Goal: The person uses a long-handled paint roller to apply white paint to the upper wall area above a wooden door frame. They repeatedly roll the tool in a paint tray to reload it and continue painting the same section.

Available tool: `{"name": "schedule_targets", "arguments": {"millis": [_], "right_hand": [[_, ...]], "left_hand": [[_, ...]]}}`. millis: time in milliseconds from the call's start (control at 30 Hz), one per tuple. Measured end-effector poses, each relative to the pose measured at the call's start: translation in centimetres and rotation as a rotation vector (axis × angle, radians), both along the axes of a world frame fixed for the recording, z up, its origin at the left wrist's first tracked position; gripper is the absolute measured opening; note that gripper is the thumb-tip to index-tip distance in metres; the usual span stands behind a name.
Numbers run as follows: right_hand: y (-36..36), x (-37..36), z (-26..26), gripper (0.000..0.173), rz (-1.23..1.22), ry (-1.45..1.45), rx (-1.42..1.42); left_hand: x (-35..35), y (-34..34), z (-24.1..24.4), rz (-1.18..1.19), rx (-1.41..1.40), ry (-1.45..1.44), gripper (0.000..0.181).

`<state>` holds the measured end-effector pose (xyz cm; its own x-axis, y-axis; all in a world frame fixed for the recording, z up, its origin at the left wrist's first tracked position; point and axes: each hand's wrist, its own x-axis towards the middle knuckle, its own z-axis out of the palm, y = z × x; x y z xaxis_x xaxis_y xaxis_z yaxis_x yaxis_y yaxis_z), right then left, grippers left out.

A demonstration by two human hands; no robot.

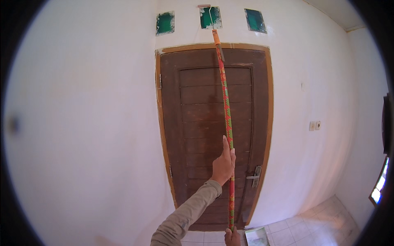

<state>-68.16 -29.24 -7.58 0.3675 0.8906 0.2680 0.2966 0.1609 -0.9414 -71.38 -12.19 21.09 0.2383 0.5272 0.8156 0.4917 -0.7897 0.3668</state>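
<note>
My left hand (224, 166) grips the middle of a long red-and-green patterned pole (227, 113), its index finger laid along the shaft. Lower down, my right hand (232, 237) is closed around the pole's bottom end at the picture's lower edge. An orange handle (216, 37) is fixed to the pole's top, and from it a bent wire frame carries a small paint roller (204, 6). The roller lies just above the middle green pane (207, 18), over the door. It looks close to the white wall; whether it touches, I cannot tell.
Behind the pole stands a brown wooden door (200, 132) in an orange-brown frame (271, 92), with a lever handle (253, 177) at right. A paint tray (257, 236) sits on the tiled floor (287, 230). Wall sockets (315, 125) are to the right. White smears edge the side panes (165, 24).
</note>
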Motion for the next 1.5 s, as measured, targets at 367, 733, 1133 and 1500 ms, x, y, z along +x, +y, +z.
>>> {"name": "schedule_targets", "arguments": {"millis": [367, 733, 1133, 1500], "right_hand": [[1.5, -2.3, 8.6, 0.057, -0.062, 0.018, 0.096], [9.9, 0.3, 30.6, 0.045, 0.163, 0.039, 0.390], [13.6, 1.2, 40.7, 0.048, 0.126, -0.022, 0.467], [8.0, -0.2, 21.2, 0.039, 0.072, 0.025, 0.396]], "left_hand": [[-1.0, 1.1, 7.2, -0.017, 0.077, -0.104, 0.058], [-1.3, 0.8, 17.9, 0.147, 0.262, -0.010, 0.055], [-1.1, 1.2, 25.0, 0.344, 0.364, 0.070, 0.056], [-0.7, 0.9, 16.0, 0.216, 0.213, 0.114, 0.057]]}}
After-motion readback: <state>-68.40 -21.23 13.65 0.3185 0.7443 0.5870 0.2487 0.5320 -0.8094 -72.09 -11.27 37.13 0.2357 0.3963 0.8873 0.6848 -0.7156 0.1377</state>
